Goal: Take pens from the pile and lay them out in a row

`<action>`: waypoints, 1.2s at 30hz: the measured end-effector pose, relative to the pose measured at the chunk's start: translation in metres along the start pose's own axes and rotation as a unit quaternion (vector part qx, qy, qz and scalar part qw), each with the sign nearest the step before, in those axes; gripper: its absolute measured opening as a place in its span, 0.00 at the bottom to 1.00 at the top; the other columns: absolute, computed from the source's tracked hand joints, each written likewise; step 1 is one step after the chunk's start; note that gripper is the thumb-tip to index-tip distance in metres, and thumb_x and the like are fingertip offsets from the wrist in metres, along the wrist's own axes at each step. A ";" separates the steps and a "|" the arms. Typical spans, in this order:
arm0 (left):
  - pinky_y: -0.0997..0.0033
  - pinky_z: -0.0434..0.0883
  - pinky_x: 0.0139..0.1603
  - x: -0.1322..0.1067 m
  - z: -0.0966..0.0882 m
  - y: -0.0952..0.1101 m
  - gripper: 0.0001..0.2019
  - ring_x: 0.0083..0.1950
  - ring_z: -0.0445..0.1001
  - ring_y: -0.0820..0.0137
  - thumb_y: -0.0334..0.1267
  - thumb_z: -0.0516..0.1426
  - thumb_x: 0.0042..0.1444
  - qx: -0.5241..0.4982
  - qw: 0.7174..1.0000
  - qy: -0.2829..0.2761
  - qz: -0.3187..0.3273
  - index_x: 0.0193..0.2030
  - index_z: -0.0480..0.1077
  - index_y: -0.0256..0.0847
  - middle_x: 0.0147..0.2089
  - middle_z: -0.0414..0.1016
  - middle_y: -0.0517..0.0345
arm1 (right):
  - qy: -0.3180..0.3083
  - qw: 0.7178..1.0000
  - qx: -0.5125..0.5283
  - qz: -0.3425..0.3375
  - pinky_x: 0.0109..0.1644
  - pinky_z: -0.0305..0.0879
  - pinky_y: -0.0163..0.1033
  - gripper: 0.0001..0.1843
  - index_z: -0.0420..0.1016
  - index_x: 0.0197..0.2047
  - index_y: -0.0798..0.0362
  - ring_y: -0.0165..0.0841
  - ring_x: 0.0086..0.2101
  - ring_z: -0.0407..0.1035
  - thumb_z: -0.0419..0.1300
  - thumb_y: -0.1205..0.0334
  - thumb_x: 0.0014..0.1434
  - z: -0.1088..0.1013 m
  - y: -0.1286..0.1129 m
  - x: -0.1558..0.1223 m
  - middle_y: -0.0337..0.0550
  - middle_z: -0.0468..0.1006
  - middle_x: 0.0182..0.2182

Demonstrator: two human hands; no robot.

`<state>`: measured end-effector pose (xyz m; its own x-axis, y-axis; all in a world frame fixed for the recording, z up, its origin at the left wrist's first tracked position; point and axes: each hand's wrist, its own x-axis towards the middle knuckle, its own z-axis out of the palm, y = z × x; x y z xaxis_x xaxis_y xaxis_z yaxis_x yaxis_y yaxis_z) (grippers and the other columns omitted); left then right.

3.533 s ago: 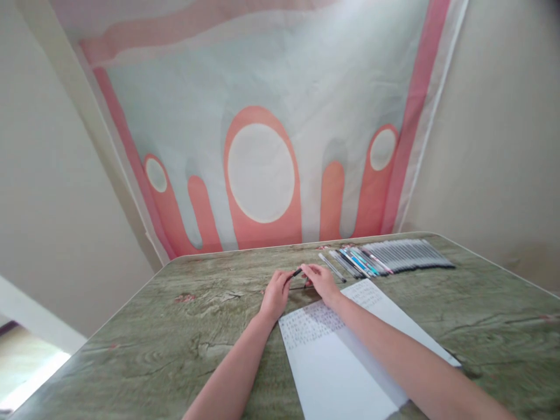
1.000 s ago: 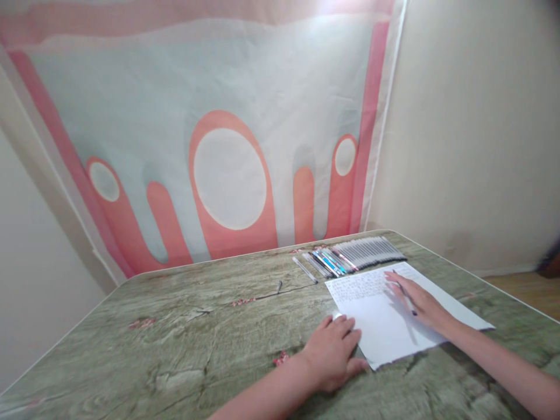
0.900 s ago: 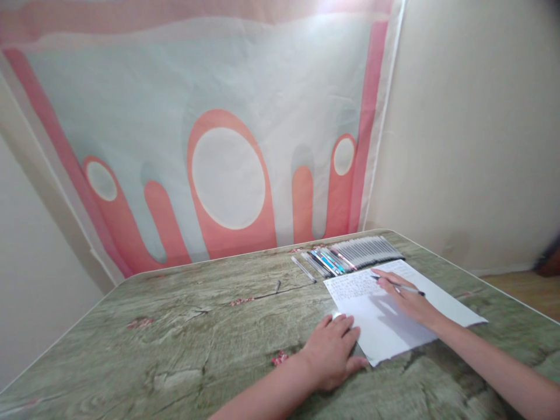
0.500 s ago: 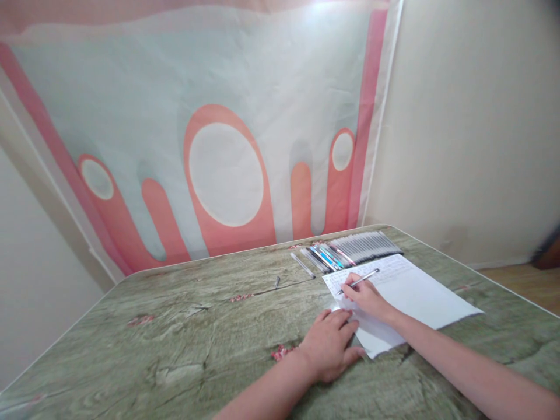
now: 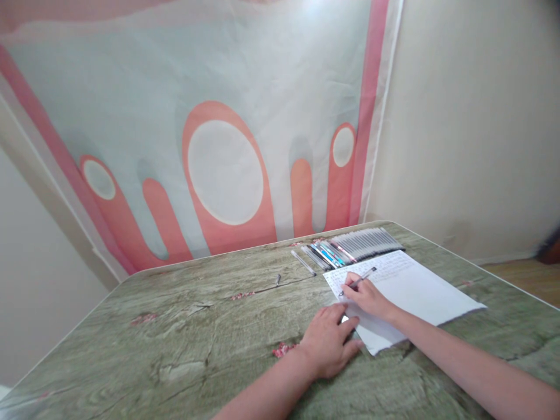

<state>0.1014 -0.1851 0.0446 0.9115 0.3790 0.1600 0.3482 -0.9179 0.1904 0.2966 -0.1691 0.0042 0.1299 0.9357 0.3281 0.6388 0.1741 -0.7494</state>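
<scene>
Grasping a slim pen (image 5: pixel 366 275) between the thumb and fingertips of the right hand (image 5: pixel 367 297), tilting its dark back end up toward the right and pointing its tip down near the far left corner of a sheet of paper (image 5: pixel 424 291). Resting the left hand (image 5: pixel 328 344) palm down at the left edge of that sheet, spreading its fingers loosely in a released, unclenched pose and covering a little of the edge with the fingertips. Stretching both bare forearms (image 5: pixel 441 356) in over the wood-patterned table (image 5: pixel 210 326), crossing the sheet's near edge with the right one. Showing lines of handwriting along the sheet's far edge, too small to read. Facing a long row of pens (image 5: pixel 365 243), lying side by side just beyond the sheet and running toward the table's far right corner. Seeing pale, clear-looking barrels in that row, with whatever is inside too small to tell. Adjoining its left end with several blue and turquoise pens (image 5: pixel 327 255). Noticing a single loose pen (image 5: pixel 303 263) just left of these, near the table's far edge, and a small dark cap-like piece (image 5: pixel 277 280) farther left. Looking past the far edge onto a red-and-grey printed hanging (image 5: pixel 315 87).
</scene>
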 end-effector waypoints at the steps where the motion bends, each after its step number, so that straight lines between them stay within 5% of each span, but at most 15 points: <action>1: 0.58 0.53 0.57 0.000 0.000 0.000 0.23 0.58 0.52 0.63 0.51 0.41 0.56 0.001 1.000 -0.001 0.000 0.56 0.56 0.45 0.58 0.54 0.51 | 0.001 1.000 -0.002 0.002 0.28 0.55 0.33 0.07 0.61 0.25 0.52 0.28 0.23 0.59 0.50 0.59 0.52 0.000 0.001 0.000 0.33 0.65 0.19; 36: 0.60 0.52 0.57 0.000 -0.002 0.001 0.22 0.58 0.52 0.64 0.49 0.42 0.56 -0.009 1.000 0.013 0.013 0.55 0.56 0.44 0.58 0.55 0.51 | 0.005 1.000 -0.007 -0.003 0.31 0.56 0.34 0.07 0.59 0.25 0.52 0.29 0.25 0.59 0.49 0.59 0.52 -0.002 -0.002 -0.001 0.34 0.64 0.20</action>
<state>0.1010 -0.1857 0.0463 0.9139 0.3581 0.1911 0.3203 -0.9254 0.2025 0.2964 -0.1712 0.0060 0.1334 0.9312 0.3392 0.6498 0.1763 -0.7394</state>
